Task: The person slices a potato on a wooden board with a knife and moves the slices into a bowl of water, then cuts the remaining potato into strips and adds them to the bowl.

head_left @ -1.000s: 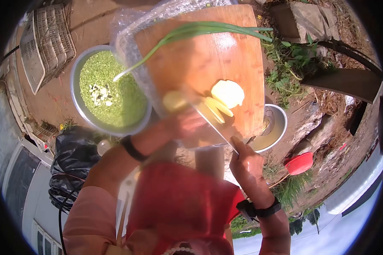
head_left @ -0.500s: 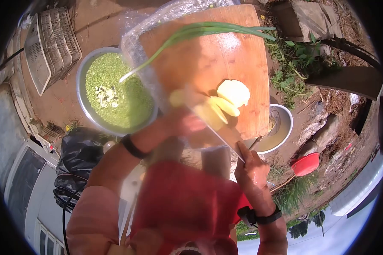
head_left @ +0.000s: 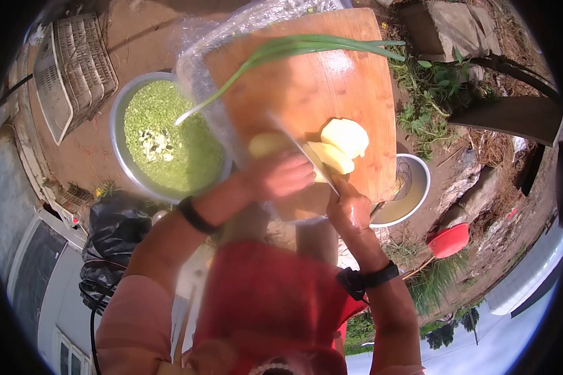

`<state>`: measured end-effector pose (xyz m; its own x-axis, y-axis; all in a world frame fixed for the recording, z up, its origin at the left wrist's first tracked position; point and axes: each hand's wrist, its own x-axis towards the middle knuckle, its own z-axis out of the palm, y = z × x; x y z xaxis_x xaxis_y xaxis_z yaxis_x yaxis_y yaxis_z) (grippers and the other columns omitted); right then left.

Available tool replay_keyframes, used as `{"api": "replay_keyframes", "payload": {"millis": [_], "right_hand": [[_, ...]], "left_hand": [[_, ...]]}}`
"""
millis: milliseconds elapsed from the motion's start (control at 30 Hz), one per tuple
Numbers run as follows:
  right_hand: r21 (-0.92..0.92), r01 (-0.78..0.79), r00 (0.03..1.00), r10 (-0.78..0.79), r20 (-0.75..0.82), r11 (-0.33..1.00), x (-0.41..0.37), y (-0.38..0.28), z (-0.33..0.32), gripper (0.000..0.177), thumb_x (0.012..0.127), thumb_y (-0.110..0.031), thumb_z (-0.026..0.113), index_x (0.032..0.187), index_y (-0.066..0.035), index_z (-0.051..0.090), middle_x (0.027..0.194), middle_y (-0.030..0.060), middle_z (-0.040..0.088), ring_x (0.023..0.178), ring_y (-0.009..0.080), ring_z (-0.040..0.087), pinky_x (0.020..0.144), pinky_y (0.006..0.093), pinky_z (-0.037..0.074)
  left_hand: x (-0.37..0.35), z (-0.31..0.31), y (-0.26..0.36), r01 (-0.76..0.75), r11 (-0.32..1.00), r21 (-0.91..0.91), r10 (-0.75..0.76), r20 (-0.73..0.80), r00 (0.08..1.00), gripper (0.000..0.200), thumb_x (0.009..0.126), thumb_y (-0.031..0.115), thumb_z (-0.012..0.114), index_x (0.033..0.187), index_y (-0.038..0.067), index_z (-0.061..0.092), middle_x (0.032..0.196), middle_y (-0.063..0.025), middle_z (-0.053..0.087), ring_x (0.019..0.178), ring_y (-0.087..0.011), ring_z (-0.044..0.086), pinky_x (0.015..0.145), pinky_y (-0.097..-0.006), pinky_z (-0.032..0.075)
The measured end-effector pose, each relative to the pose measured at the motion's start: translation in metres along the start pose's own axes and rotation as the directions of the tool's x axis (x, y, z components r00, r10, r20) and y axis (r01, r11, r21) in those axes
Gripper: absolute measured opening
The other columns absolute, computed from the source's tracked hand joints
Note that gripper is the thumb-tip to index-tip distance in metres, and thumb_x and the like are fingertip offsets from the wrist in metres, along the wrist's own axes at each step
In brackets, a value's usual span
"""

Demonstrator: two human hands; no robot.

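My right hand [head_left: 350,209] grips a knife [head_left: 292,139], its blade slanting up and left over a wooden cutting board [head_left: 350,75]. Curled fingers of my left hand [head_left: 284,178] press on a peeled potato [head_left: 266,145] just left of the blade; the hand hides part of it. Right of the blade, pale yellow potato slices [head_left: 334,157] lean together. Touching them is a larger cut potato piece [head_left: 345,136]. Long green onions [head_left: 306,42] lie across the far part of the board, a white end reaching over a metal basin's side.
The metal basin [head_left: 116,134] at left holds finely chopped greens [head_left: 187,147] with a pale heap on top. Right of the board stands a bowl [head_left: 426,187] with a whisk [head_left: 404,178]. A plastic crate [head_left: 84,69], black bag [head_left: 116,231] and red dipper [head_left: 449,241] lie around.
My right hand and the knife handle have shifted left and slightly up. My left fingers have moved a little right, closer to the blade. The slices beside the blade sit closer together.
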<state>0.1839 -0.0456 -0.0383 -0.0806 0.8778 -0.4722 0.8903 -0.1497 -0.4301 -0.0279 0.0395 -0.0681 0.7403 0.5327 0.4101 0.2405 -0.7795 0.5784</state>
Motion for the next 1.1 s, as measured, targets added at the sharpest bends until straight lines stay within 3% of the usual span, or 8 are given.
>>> {"api": "replay_keyframes", "payload": {"millis": [267,600,700,800,867,933,1000,1100], "right_hand": [[-0.043,-0.128,0.985,0.132,0.109,0.991,-0.049,-0.053,-0.112,0.024,0.079,-0.005,0.057,0.101,-0.009,0.065,0.073,0.0134,0.064,0.063,0.0319,0.063,0.056,0.0408,0.051],[-0.035,-0.044,0.996,0.041,-0.075,0.998,-0.004,-0.017,0.002,0.025,0.072,-0.014,0.062,0.096,-0.012,0.060,0.071,0.0106,0.061,0.055,0.0319,0.061,0.048,0.0440,0.048],[-0.013,-0.079,0.996,0.078,-0.048,0.997,-0.013,-0.016,0.005,0.024,0.074,-0.012,0.058,0.098,-0.012,0.060,0.074,0.0118,0.063,0.060,0.0332,0.061,0.054,0.0446,0.049],[0.025,-0.135,0.991,0.135,0.009,0.991,-0.002,-0.023,0.002,0.027,0.080,-0.010,0.053,0.106,-0.011,0.061,0.082,0.0153,0.065,0.070,0.0346,0.063,0.066,0.0443,0.051],[-0.006,-0.098,0.995,0.098,-0.020,0.995,-0.007,-0.016,0.012,0.029,0.077,-0.013,0.055,0.106,-0.013,0.058,0.082,0.0142,0.064,0.063,0.0350,0.062,0.059,0.0461,0.050],[-0.015,-0.068,0.997,0.067,-0.041,0.998,-0.001,-0.012,0.013,0.032,0.075,-0.013,0.055,0.107,-0.014,0.056,0.082,0.0134,0.064,0.060,0.0352,0.062,0.056,0.0471,0.050],[0.000,-0.039,0.999,0.039,-0.013,0.999,-0.002,-0.010,0.005,0.034,0.076,-0.012,0.054,0.110,-0.015,0.056,0.083,0.0131,0.064,0.062,0.0352,0.062,0.057,0.0472,0.050],[0.008,-0.061,0.998,0.060,0.017,0.998,-0.009,-0.024,-0.015,0.038,0.077,-0.013,0.054,0.115,-0.016,0.056,0.080,0.0112,0.064,0.063,0.0347,0.062,0.056,0.0474,0.050]], "left_hand": [[-0.023,0.013,0.002,0.046,0.999,-0.001,-0.046,-0.032,0.998,0.023,0.069,0.008,0.064,0.091,0.006,0.068,0.094,-0.0055,0.064,0.094,-0.0212,0.061,0.076,-0.0346,0.050],[-0.008,0.005,0.000,0.011,0.998,0.059,-0.008,-0.047,0.999,0.017,0.069,0.017,0.064,0.083,0.009,0.069,0.092,-0.0026,0.065,0.104,-0.0230,0.057,0.086,-0.0374,0.046],[-0.005,-0.005,0.017,0.204,0.974,0.096,-0.195,-0.095,0.976,0.036,0.068,0.024,0.072,0.099,0.007,0.065,0.104,-0.0101,0.061,0.108,-0.0259,0.054,0.088,-0.0368,0.042],[0.012,-0.018,0.047,0.798,0.599,0.062,-0.782,-0.167,0.600,0.066,0.069,0.025,0.076,0.124,0.007,0.045,0.119,-0.0174,0.049,0.108,-0.0277,0.052,0.094,-0.0378,0.039],[0.017,-0.019,0.059,0.951,0.240,-0.194,-0.970,-0.080,0.229,0.085,0.068,0.026,0.078,0.135,0.007,0.029,0.126,-0.0201,0.040,0.109,-0.0282,0.050,0.096,-0.0386,0.039],[0.027,-0.011,0.060,0.826,-0.048,-0.561,-0.998,0.069,-0.011,0.095,0.068,0.023,0.079,0.140,0.007,0.019,0.129,-0.0200,0.036,0.111,-0.0281,0.047,0.097,-0.0390,0.039],[0.036,-0.003,0.065,0.452,-0.252,-0.856,-0.967,0.213,-0.138,0.095,0.069,0.018,0.078,0.141,0.006,0.016,0.128,-0.0183,0.037,0.115,-0.0279,0.044,0.097,-0.0391,0.040],[0.030,-0.006,0.061,0.535,-0.272,-0.799,-0.962,0.230,-0.146,0.093,0.071,0.011,0.075,0.142,0.006,0.014,0.129,-0.0163,0.037,0.118,-0.0255,0.042,0.096,-0.0371,0.041]]}}
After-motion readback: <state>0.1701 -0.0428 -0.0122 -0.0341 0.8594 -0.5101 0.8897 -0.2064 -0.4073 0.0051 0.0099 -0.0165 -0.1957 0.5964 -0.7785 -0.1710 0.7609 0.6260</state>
